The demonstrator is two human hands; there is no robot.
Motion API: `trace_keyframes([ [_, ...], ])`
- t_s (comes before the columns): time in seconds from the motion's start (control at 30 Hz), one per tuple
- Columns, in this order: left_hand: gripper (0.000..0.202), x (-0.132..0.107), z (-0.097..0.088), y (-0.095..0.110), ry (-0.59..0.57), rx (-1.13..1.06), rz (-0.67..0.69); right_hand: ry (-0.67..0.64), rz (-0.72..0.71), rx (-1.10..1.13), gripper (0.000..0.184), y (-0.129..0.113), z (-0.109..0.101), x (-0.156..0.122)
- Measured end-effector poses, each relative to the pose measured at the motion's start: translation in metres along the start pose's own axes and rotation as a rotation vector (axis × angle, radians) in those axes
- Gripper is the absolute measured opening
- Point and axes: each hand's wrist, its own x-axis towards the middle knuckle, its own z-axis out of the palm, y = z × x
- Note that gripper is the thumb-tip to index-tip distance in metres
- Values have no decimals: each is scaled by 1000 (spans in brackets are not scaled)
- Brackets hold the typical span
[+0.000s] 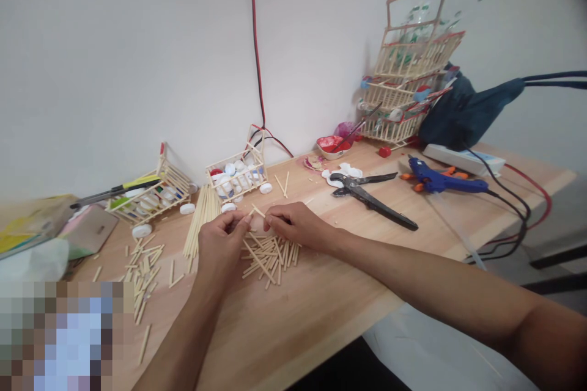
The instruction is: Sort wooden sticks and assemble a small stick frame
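Note:
My left hand (223,237) and my right hand (296,227) meet over a pile of short wooden sticks (270,256) in the middle of the table. Both are closed, pinching at their fingertips. Between them shows a short wooden stick (258,211), its end near my right fingers, and a second pale stick end sits at my left fingertips. Part of what they pinch is hidden by the fingers. Just behind my left hand lies a bundle of long sticks (203,214). Beyond it stands a small stick-built cart (236,178) filled with bottle caps.
Another cap-filled stick cart (153,198) tilts at the left, near scattered cut sticks (145,266). Black cutters (367,192), a blue glue gun (440,178) with its cable, and a bowl of red paint (334,146) lie right. Stacked stick carts (398,91) hold plastic bottles.

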Motion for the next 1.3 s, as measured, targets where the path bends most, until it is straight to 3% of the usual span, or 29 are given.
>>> trace_keyframes([
  [1.3, 27, 0, 0, 6, 14, 11, -1, -7, -2, -20, 24, 2, 1, 0],
])
